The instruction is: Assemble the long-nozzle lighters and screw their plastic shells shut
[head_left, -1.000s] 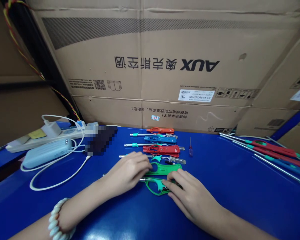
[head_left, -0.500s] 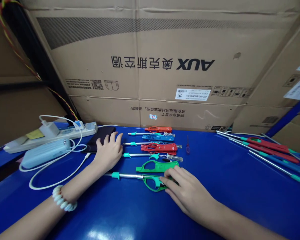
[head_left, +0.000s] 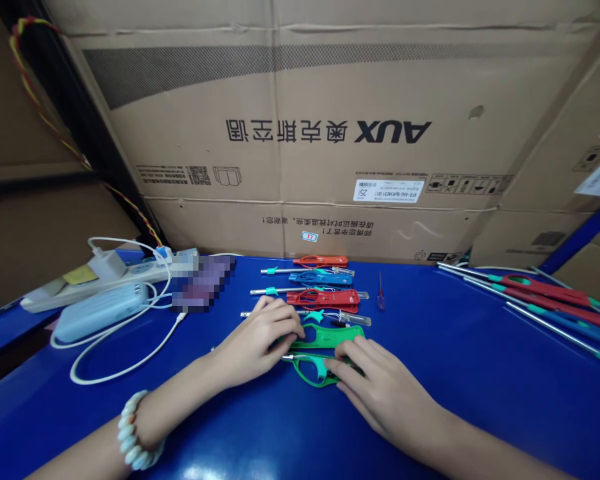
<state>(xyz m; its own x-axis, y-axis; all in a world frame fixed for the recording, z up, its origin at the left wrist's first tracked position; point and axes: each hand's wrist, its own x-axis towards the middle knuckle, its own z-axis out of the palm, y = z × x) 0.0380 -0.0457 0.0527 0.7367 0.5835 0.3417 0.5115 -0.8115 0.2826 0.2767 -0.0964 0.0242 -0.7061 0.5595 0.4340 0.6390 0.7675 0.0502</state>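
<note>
In the lower centre of the frame, two bright-green plastic lighter-handle halves lie on the glossy blue tabletop (head_left: pixel 260 433): the looped upper half (head_left: pixel 341 333) and the lower half (head_left: pixel 326 383), fitted with a teal trigger (head_left: pixel 321 367). The left hand (head_left: pixel 263 337) is half curled at their left ends; the right hand (head_left: pixel 380 380) bends its fingers over the lower half's right end. Whether either grips firmly cannot be told. Behind, a brown cardboard carton (head_left: pixel 300 87) reads, upside down, "AUX 奥克斯空调"; its white label (head_left: pixel 389 191) shows "25". A small blue-edged sticker (head_left: pixel 309 236) perhaps reads "33".

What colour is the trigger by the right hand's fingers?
The trigger is teal, seen best in the head view.
</note>
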